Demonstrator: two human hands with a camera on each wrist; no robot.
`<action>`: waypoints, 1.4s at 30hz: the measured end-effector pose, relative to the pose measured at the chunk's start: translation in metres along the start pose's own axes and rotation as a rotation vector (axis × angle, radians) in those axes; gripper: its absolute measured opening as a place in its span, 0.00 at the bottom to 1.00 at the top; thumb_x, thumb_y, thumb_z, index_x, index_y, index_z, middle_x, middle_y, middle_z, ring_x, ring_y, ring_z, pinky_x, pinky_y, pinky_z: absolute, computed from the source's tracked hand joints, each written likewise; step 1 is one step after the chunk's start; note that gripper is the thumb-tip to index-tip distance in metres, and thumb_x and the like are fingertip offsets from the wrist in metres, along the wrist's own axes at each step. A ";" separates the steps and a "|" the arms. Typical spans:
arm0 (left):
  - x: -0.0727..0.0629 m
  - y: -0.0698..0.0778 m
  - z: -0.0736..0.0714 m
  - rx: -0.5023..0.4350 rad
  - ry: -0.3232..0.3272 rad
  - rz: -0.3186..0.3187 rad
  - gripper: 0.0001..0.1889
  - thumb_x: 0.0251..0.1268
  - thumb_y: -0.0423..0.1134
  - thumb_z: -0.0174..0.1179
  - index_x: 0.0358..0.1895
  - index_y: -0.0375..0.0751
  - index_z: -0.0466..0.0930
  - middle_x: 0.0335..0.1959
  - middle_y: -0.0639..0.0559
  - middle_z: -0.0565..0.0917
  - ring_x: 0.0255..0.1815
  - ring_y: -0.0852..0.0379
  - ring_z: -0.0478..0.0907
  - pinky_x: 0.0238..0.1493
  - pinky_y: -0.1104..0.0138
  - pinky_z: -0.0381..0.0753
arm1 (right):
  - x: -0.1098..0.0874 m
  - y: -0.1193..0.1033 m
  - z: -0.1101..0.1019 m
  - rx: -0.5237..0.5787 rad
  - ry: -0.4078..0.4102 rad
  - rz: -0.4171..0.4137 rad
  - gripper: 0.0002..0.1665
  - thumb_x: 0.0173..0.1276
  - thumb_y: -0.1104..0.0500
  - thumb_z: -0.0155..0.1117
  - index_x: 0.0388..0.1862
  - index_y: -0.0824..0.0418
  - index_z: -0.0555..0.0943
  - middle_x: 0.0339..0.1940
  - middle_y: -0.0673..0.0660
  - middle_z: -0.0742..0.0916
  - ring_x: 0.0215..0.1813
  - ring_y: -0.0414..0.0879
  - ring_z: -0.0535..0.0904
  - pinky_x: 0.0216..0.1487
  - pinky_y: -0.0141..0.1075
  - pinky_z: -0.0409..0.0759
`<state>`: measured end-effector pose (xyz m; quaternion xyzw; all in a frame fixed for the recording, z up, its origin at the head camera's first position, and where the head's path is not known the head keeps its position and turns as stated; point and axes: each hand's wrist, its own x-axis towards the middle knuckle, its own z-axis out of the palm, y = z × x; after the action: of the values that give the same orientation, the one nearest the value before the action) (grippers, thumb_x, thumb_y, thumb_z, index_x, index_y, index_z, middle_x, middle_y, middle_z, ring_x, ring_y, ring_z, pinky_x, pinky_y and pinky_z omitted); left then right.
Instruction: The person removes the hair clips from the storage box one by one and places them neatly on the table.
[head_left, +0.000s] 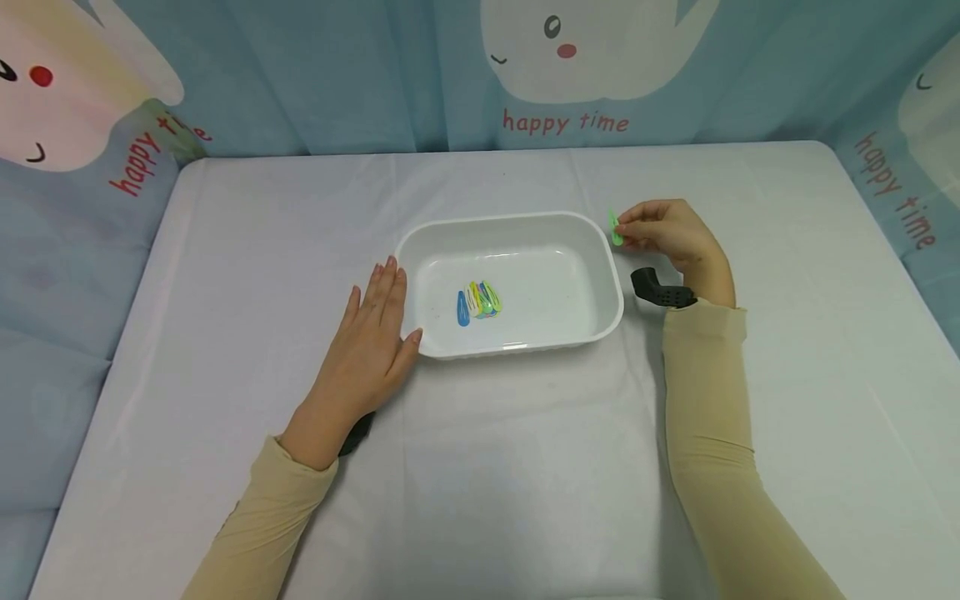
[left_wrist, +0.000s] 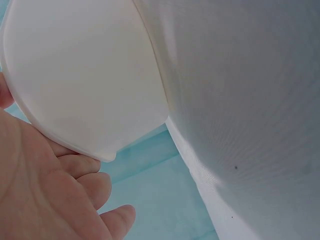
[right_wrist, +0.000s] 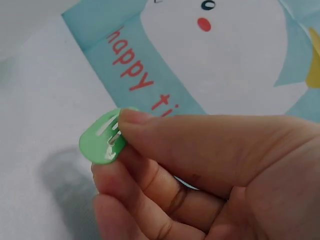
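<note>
A white rectangular basin [head_left: 540, 342] stands on the table. Inside it, left of its middle, lie a blue snap hair clip [head_left: 462, 308] and a small cluster of yellow, green and blue hair clips [head_left: 483, 299]. My left hand [head_left: 367, 333] rests with fairly straight fingers against the basin's left rim; in the left wrist view the fingers touch the outer side of the rim. Just beyond the basin's upper right corner, my right hand [head_left: 671, 236] pinches a green snap hair clip [right_wrist: 102, 137] between thumb and fingers, above the table.
A white cloth covers the table [head_left: 525, 483]. Behind it and along both sides hangs a light blue curtain [head_left: 360, 75] printed with white cartoon figures and red lettering. A black camera mount [head_left: 660, 289] sits at the right wrist.
</note>
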<state>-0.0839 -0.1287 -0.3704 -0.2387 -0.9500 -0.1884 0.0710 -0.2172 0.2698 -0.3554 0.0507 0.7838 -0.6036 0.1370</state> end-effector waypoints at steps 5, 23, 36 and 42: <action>0.000 0.000 0.000 -0.002 0.007 0.001 0.35 0.71 0.46 0.43 0.72 0.26 0.46 0.75 0.37 0.45 0.75 0.45 0.40 0.69 0.45 0.44 | 0.001 0.002 0.001 -0.055 0.008 0.029 0.09 0.64 0.68 0.62 0.26 0.59 0.84 0.25 0.49 0.85 0.26 0.40 0.80 0.32 0.28 0.79; 0.000 0.000 0.001 -0.010 0.007 0.000 0.35 0.71 0.45 0.44 0.72 0.26 0.46 0.75 0.37 0.45 0.75 0.45 0.41 0.69 0.46 0.44 | 0.000 0.003 0.001 -0.186 0.079 0.134 0.05 0.59 0.64 0.69 0.23 0.60 0.86 0.19 0.48 0.85 0.22 0.39 0.81 0.27 0.29 0.80; 0.000 -0.001 0.001 -0.012 0.009 0.005 0.35 0.71 0.46 0.43 0.72 0.26 0.45 0.75 0.37 0.44 0.76 0.46 0.39 0.69 0.45 0.44 | -0.002 -0.003 -0.002 -0.233 0.057 0.149 0.04 0.58 0.61 0.70 0.26 0.60 0.87 0.19 0.48 0.85 0.23 0.38 0.81 0.30 0.29 0.80; 0.000 -0.001 0.001 -0.008 0.002 0.002 0.35 0.71 0.46 0.43 0.72 0.26 0.45 0.75 0.37 0.43 0.75 0.45 0.39 0.69 0.46 0.43 | -0.004 -0.002 -0.006 -0.221 0.047 0.159 0.04 0.61 0.62 0.67 0.28 0.60 0.87 0.21 0.48 0.85 0.25 0.37 0.81 0.32 0.29 0.80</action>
<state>-0.0844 -0.1294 -0.3716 -0.2399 -0.9489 -0.1924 0.0710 -0.2148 0.2750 -0.3508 0.1113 0.8420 -0.4995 0.1706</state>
